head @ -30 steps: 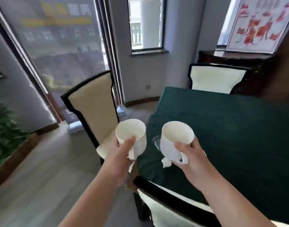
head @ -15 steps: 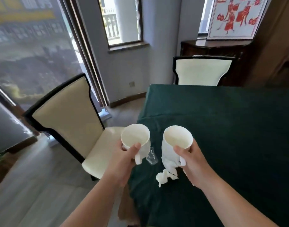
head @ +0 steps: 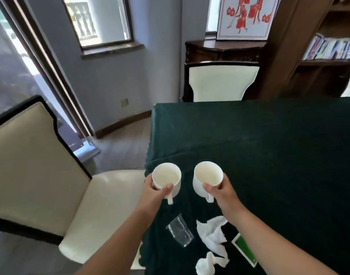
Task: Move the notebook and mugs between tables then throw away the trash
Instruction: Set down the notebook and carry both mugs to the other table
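My left hand [head: 153, 192] grips a white mug [head: 167, 178] by its rim and handle, over the near left edge of the green table [head: 269, 155]. My right hand [head: 222, 192] holds a second white mug [head: 206, 176] the same way, just to the right, above the cloth. Both mugs look empty and upright. Below them on the table lie a clear plastic cup [head: 180, 231] on its side, crumpled white tissue [head: 213, 237], and a green card with a white border [head: 244, 248], partly hidden by my right forearm. No notebook is in view.
A cream chair [head: 41, 167] with a dark frame stands left of the table, its seat close to the table's corner. Another cream chair [head: 219, 82] faces the far end. A dark sideboard [head: 219, 50] and a bookshelf [head: 328, 52] line the back right.
The view has swung right and down over the green table. Both mugs have come forward over its near left part, and the plastic cup, tissue and green card now show below them.
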